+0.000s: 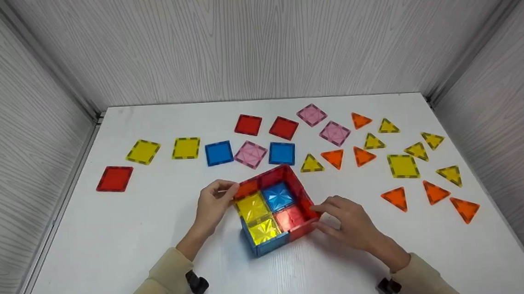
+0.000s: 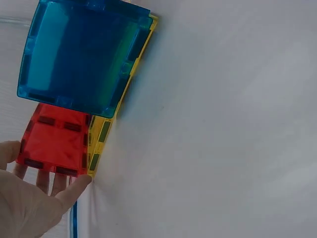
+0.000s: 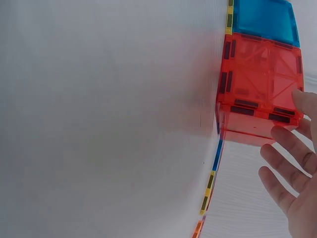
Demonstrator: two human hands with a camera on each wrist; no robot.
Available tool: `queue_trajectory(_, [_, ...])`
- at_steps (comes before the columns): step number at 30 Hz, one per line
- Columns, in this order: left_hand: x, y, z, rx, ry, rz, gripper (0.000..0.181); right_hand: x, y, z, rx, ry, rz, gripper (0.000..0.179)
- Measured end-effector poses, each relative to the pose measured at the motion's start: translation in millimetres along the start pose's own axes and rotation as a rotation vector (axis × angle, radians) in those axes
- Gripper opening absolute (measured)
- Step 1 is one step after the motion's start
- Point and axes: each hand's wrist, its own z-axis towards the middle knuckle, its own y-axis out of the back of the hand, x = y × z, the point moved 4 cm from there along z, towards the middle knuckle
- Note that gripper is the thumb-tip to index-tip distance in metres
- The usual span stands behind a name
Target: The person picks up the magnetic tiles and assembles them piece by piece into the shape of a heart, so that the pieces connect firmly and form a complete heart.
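A low box of magnetic tiles [image 1: 301,231] stands near the middle of the table. Its floor has two yellow tiles [image 1: 252,207], a blue tile [image 1: 278,196] and a reddish one [image 1: 290,219]. Blue wall tiles [image 2: 74,54] form its near left corner; the other walls are red. At the far left corner my left hand [image 1: 211,203] holds a red wall tile [image 2: 54,141] between thumb and fingers. My right hand [image 1: 352,221] pinches the right corner of the red wall [image 3: 257,74] with thumb and index finger, its other fingers extended apart from the box.
Loose squares lie behind the box: red [image 1: 248,125], blue [image 1: 219,153], pink [image 1: 251,154] and yellow [image 1: 186,148]. Another red square [image 1: 115,179] is at far left. Several yellow triangles [image 1: 450,176] and orange triangles [image 1: 465,209] spread across the right. Panels enclose the table's back and sides.
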Motion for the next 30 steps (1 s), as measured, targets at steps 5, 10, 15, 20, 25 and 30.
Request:
queue_trajectory(5, [-4.0, -2.8, 16.1, 0.039, -0.013, 0.007, 0.026, 7.2, -2.2, -3.2, -0.011, 0.024, 0.023, 0.029])
queue_trajectory(10, [-7.2, -6.9, 31.2, 0.084, -0.03, 0.012, 0.026, 15.2, -5.3, -4.6, -0.01, 0.041, 0.051, 0.024])
queue_trajectory(15, [-10.4, -11.2, 38.9, 0.126, -0.046, 0.015, 0.027, 23.3, -8.9, -5.0, -0.011, 0.067, 0.071, 0.024])
queue_trajectory(20, [-10.0, -13.4, 41.1, 0.133, -0.054, 0.026, 0.029, 24.1, -7.7, -3.1, -0.022, 0.098, 0.058, 0.024])
queue_trajectory(25, [-7.9, -11.6, 38.4, 0.115, -0.039, 0.009, 0.029, 13.7, 0.2, 4.1, -0.016, 0.071, 0.052, 0.037])
queue_trajectory(30, [-5.9, -3.5, 32.4, 0.075, -0.064, 0.068, 0.03, 1.7, 2.4, 12.5, 0.049, 0.075, 0.017, 0.06])
